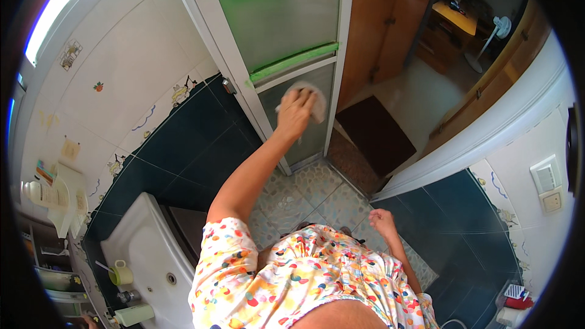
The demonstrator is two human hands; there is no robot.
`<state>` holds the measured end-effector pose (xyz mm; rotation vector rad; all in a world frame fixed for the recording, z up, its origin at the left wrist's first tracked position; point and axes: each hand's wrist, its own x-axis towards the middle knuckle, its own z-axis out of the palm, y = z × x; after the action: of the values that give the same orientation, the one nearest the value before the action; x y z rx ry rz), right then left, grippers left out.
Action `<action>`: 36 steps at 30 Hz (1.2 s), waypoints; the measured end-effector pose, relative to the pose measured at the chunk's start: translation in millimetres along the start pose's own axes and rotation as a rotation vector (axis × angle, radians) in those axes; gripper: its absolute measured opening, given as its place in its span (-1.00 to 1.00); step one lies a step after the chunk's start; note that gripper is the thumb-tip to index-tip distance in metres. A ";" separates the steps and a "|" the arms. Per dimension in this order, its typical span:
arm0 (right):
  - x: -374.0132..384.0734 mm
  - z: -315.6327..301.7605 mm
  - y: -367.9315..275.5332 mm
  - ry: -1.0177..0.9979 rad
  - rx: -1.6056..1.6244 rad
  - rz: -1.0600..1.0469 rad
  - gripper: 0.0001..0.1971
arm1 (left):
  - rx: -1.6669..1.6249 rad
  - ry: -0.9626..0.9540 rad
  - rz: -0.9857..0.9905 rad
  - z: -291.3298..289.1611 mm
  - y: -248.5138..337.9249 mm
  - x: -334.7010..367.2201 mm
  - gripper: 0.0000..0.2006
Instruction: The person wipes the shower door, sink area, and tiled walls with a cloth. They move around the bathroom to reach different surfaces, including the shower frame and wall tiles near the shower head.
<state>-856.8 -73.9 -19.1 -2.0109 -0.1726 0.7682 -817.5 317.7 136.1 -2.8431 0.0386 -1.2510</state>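
My left arm stretches forward to a white-framed door [251, 99] with frosted glass. In my left hand [295, 111] is a pale cloth [319, 107], pressed flat under my fingers against the lower glass panel [312, 140]. Just above the hand, a green strip [294, 63] runs along the door's crossbar, and the upper panel [277, 6] has a green tint. My right hand [382, 222] hangs low by my side over the tiled floor, its fingers curled in with nothing visible in them.
A white washbasin [146, 244] stands at the left, with a yellow-green cup [121, 274] on its rim. Beyond the doorway lie a dark mat [376, 135], a white fan [501, 26] and a wooden table [456, 18]. A wall switch [546, 173] is at the right.
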 end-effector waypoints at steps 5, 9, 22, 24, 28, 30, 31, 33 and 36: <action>5.8 13.1 13.1 0.002 0.010 -0.074 -0.76 | 0.120 -0.047 0.263 42.9 11.0 87.7 -0.63; -9.3 14.7 4.1 -0.019 0.087 0.021 -0.77 | 0.569 -0.336 0.443 75.8 -13.8 102.9 -0.61; 41.6 6.5 8.3 -0.049 -0.127 -0.121 -0.79 | 0.441 -0.236 0.142 -13.4 -59.7 18.6 -0.63; 43.0 9.1 -9.8 -0.069 -0.114 -0.099 -0.78 | 0.424 -0.252 0.084 -27.8 -63.6 6.3 -0.63; 48.6 14.8 -0.7 -0.083 -0.134 -0.127 -0.77 | 0.489 -0.264 0.072 -44.3 -70.5 -8.3 -0.63; 49.1 16.2 6.0 -0.090 -0.202 -0.152 -0.77 | 0.494 -0.290 0.059 -47.8 -68.1 -9.3 -0.62; 48.8 17.0 9.7 -0.090 -0.235 -0.164 -0.78 | 0.494 -0.301 0.055 -49.8 -66.0 -9.2 -0.62; 54.5 16.7 29.6 -0.077 -0.213 -0.192 -0.79 | 0.497 -0.402 0.023 -52.7 -56.0 -7.0 -0.65; 46.3 13.8 39.1 -0.078 -0.243 -0.195 -0.79 | 0.098 -0.415 -0.078 -56.4 -36.6 -27.0 -0.86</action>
<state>-835.2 -66.1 -76.9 -2.1527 -0.5208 0.7289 -877.0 354.0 155.8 -2.9755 -0.1419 -0.6279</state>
